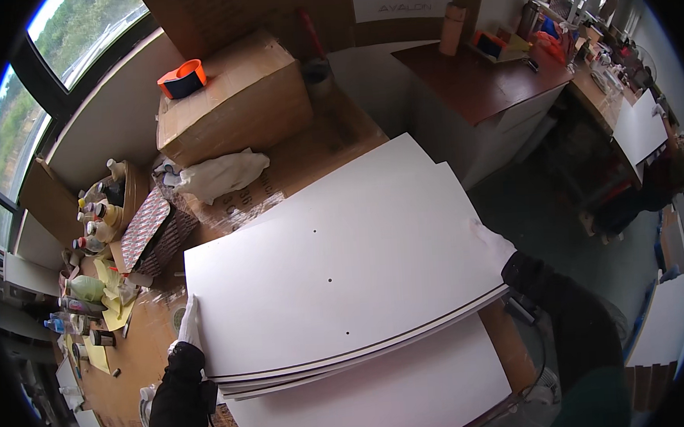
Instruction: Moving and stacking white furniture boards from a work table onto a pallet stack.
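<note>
Several large white boards [398,233] lie stacked in front of me, the top one marked with three small dark holes in a row. Their near edges fan slightly out of line. My left hand [189,323], in a white glove, holds the left edge with its fingers lying along the side. On the opposite edge my right hand [494,249], also white-gloved, grips the board; its fingers blend into the white surface and part of them is hidden. Another white board [385,399] shows below the stack, nearer to me.
A cardboard box [233,103] with an orange and dark blue tape roll [183,79] stands beyond the boards. Next to it lies a white plastic bag [224,175]. Bottles [100,228] and a patterned box [151,233] crowd the left. A brown-topped cabinet [482,76] stands far right.
</note>
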Motion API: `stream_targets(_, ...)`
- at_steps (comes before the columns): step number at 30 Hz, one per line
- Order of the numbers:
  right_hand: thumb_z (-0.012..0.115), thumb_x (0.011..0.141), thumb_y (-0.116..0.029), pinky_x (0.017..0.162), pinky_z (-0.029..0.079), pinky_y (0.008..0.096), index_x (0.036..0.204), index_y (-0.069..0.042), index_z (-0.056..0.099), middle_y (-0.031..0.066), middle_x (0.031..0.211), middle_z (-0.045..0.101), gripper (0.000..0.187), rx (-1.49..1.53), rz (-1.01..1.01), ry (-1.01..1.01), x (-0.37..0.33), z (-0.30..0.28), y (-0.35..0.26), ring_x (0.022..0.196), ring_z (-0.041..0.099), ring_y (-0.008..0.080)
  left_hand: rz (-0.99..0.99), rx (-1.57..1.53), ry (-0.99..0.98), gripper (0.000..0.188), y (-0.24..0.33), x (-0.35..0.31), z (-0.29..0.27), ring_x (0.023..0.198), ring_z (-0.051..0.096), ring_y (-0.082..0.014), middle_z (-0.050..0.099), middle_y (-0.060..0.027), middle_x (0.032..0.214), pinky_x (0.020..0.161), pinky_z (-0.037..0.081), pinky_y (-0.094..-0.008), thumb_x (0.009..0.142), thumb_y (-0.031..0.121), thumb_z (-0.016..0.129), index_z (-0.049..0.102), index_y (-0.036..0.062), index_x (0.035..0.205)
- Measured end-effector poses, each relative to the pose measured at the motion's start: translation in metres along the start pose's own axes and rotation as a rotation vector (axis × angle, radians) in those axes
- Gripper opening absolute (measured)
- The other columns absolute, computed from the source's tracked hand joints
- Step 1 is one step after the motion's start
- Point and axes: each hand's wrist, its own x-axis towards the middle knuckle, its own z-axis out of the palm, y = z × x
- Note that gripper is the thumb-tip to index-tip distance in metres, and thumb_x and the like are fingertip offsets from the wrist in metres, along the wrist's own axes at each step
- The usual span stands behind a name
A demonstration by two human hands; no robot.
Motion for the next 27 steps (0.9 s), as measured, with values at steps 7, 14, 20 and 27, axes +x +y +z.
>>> stream_targets(7,0.034,0.095,-0.055,0.093,0.041,0.0295,0.129,-0.002,0.048,0.0165,0.111,0.063,0.065,0.358,-0.04,0.206,-0.08,-0.019,0.05,0.104,0.058,0.0213,0.139,-0.125,-0.039,0.057,0.002,-0.082,-0.004,0.106,0.055,-0.0173,0.055,-0.0052,0.12,0.089,0.047,-0.0317,0.092,0.047,0.052,0.045,0.0073,0.132)
stream_targets(14,0.032,0.101,-0.04,0.097,0.041,0.0275,0.131,0.005,0.045,0.0095,0.123,0.056,0.056,0.526,0.079,0.298,-0.326,-0.008,0.146,0.113,0.052,0.0147,0.191,0.012,-0.087,0.047,-0.07,-0.193,0.024,0.093,0.057,-0.0132,0.057,-0.0021,0.105,0.079,0.049,-0.0257,0.092,0.036,0.056,0.048,0.0056,0.126)
stream_targets(20,0.032,0.1,-0.044,0.096,0.041,0.0287,0.131,0.005,0.044,0.0102,0.124,0.056,0.06,0.543,0.351,0.556,-0.531,0.088,0.216,0.112,0.052,0.0163,0.136,0.154,-0.364,0.049,-0.147,-0.22,0.043,0.095,0.057,-0.0167,0.057,-0.0054,0.11,0.082,0.049,-0.0288,0.092,0.037,0.054,0.049,-0.0001,0.124)
stream_targets(27,0.032,0.1,-0.04,0.095,0.041,0.0307,0.13,0.007,0.044,0.0119,0.123,0.055,0.057,0.804,0.369,1.048,-0.803,0.226,0.238,0.112,0.052,0.0188,0.187,0.451,-0.83,0.052,-0.234,-0.262,0.085,0.1,0.055,-0.0192,0.056,-0.0089,0.111,0.085,0.048,-0.0325,0.092,0.039,0.053,0.05,-0.0045,0.119)
